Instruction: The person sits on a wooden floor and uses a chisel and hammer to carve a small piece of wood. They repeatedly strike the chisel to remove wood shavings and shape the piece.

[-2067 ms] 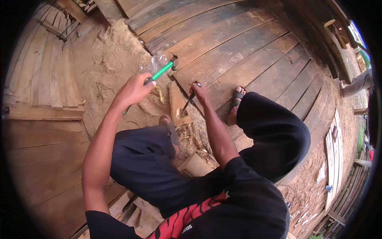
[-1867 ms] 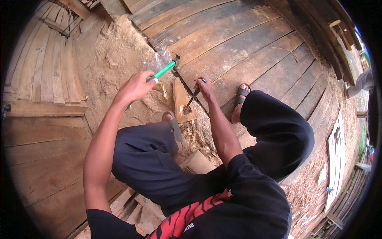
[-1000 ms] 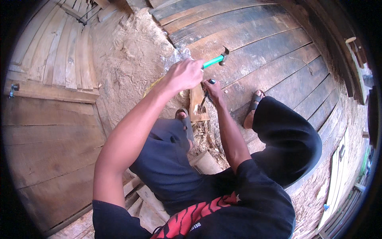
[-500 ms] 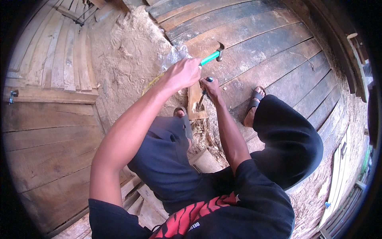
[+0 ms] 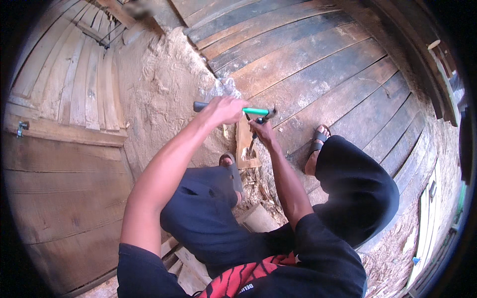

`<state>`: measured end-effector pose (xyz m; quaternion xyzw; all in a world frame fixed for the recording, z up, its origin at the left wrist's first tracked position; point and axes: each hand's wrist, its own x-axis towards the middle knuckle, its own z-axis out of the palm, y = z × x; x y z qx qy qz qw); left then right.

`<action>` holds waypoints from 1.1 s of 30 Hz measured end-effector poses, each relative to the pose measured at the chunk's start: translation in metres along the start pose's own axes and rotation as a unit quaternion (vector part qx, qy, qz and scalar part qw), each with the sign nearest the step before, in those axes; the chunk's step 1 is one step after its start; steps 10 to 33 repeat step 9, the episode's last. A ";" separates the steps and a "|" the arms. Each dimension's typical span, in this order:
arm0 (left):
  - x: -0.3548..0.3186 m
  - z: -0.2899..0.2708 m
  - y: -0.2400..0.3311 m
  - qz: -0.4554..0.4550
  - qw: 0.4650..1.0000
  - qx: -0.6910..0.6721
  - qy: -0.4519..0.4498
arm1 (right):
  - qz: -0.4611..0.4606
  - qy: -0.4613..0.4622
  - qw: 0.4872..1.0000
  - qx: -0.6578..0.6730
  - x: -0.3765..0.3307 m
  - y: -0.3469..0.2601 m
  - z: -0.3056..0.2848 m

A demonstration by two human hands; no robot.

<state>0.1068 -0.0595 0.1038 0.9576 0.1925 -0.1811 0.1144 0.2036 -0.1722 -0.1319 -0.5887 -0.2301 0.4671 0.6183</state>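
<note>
My left hand (image 5: 226, 110) is closed around the claw hammer (image 5: 256, 111), which has a green shaft and a black grip end. The hammer's head lies over the top of the chisel's handle; whether they touch I cannot tell. Closed on the chisel (image 5: 253, 141) is my right hand (image 5: 265, 133), just below the hammer's head. The chisel stands tilted, its blade going down into a cut in the wooden piece (image 5: 242, 149). That piece lies between my feet, partly covered by my hands.
Wood chips (image 5: 254, 180) and a wood offcut (image 5: 258, 218) lie between my legs. Crumpled clear plastic (image 5: 223, 89) sits beyond my left hand. Dark planks (image 5: 308, 74) stretch ahead and right; sawdust (image 5: 164, 74) covers the ground to the left, beside wooden panels (image 5: 64, 193).
The hammer has come down toward the chisel, its head swinging from pointing up and away to level over the chisel's handle. My right hand keeps hold of the chisel. The view has shifted slightly.
</note>
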 end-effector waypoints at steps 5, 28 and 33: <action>-0.010 0.005 -0.009 -0.038 0.996 -0.029 0.070 | 0.031 -0.002 0.999 -0.015 -0.002 0.009 0.001; -0.015 0.002 -0.016 -0.069 0.994 -0.078 0.046 | 0.033 0.009 0.999 -0.021 0.001 0.014 0.003; -0.015 0.002 -0.016 -0.069 0.994 -0.078 0.046 | 0.033 0.009 0.999 -0.021 0.001 0.014 0.003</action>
